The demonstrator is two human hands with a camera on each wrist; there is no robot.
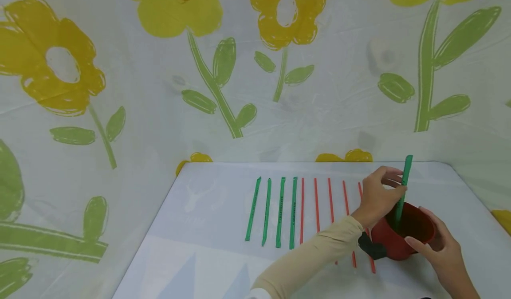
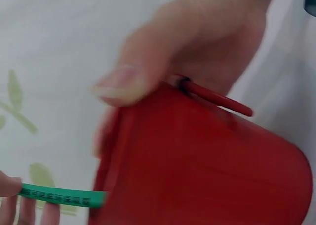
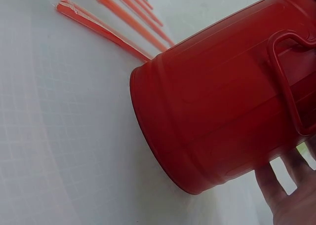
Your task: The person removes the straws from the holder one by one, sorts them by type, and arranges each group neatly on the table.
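Note:
My left hand (image 1: 377, 197) pinches the upper part of a green straw (image 1: 406, 170) in a printed wrapper. The straw's lower end is inside a red metal bucket (image 1: 399, 245), below the rim. My right hand (image 1: 443, 250) grips the bucket at its right side, thumb at the near rim and fingers around the far side. In the left wrist view the printed green straw (image 2: 64, 195) crosses the bucket's mouth, between fingertips at the left edge. A looped side handle (image 3: 281, 72) shows in the right wrist view. The straw's bottom tip is hidden inside.
Several green straws (image 1: 280, 212) lie in a row on the white table (image 1: 199, 228). Several thin red straws (image 1: 316, 201) continue that row, partly covered by my left forearm. A dark flat piece (image 1: 371, 246) is beside the bucket. Behind the table hangs a flower-printed cloth (image 1: 331, 112).

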